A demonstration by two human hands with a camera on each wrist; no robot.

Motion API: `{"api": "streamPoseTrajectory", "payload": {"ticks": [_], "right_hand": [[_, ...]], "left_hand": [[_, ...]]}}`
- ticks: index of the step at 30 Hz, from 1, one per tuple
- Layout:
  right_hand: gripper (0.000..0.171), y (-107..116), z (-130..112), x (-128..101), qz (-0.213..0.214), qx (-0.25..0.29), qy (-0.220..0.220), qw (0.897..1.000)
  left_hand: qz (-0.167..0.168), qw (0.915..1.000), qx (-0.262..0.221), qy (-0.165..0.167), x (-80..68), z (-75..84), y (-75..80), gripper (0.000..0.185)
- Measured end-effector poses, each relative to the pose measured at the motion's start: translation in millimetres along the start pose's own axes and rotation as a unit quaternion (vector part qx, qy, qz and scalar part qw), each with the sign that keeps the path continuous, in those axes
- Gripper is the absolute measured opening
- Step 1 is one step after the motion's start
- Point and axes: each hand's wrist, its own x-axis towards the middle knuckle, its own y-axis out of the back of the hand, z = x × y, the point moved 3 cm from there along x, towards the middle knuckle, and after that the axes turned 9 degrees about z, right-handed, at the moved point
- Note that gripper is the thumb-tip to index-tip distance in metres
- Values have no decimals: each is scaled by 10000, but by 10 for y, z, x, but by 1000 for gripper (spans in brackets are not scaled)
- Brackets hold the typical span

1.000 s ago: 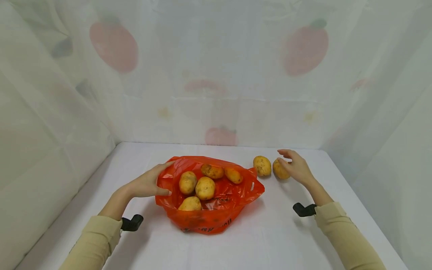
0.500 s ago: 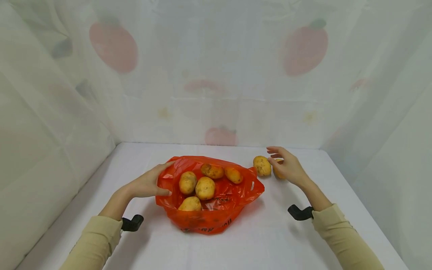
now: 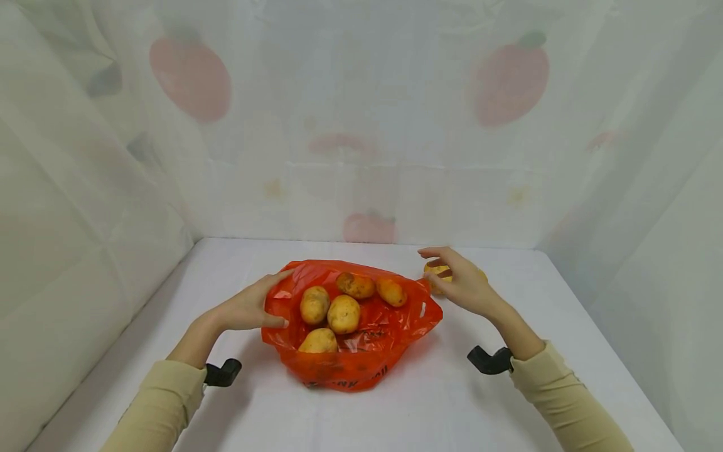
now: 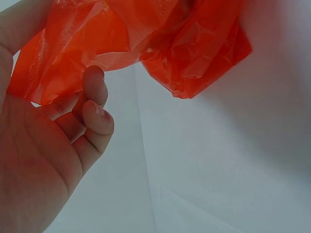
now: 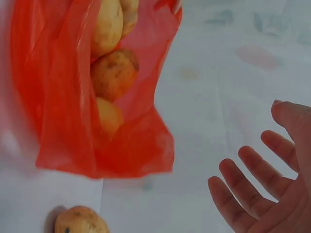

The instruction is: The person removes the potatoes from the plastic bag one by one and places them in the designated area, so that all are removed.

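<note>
In the head view, the red bag (image 3: 361,370) stands on the white table (image 3: 446,408), its mouth turned to the camera, and five potatoes (image 3: 343,315) are seen inside it. The left hand (image 3: 248,307) holds the left side of the rim, thumb on one side of the film and fingers on the other. The right hand (image 3: 460,284) is beside the right corner of the bag, its fingers apart, and it grips nothing that I can see. Behind this hand are two loose potatoes on the table: the nearer potato (image 3: 435,270) shows between the fingers, and of the farther potato (image 3: 482,274) only a small edge is visible. Whether the hand touches them, I cannot tell. In the left wrist view, the thin film passes between the thumb and the curled fingers; how firm is this hold is not clear. If it loosens, I think the rim could fold inward and narrow the mouth, because the plastic is very soft. In the right wrist view, the fingers are straight and spread, well apart from the bag, and one loose potato lies at the lower edge. Being round, it may roll if fingers only push it from one side.
</note>
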Motion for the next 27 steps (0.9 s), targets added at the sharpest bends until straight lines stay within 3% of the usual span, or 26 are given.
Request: {"api": "streamPoseTrajectory", "payload": {"ticks": [7, 13, 20, 27], "right_hand": [[42, -125, -170, 2, -302, 224, 52, 9993], [41, -252, -266, 40, -535, 659, 189, 9962], [39, -423, -295, 75, -697, 708, 49, 9950], [41, -618, -300, 107, -1361, 847, -197, 9869]], "left_hand": [[-42, 9999, 14, -142, -12, -4, 3, 91], [8, 10000, 75, -23, -11, -3, 1, 92], [25, 9999, 103, -29, 8, -12, -10, 91], [33, 9998, 155, -94, 5, -30, -16, 92]]}}
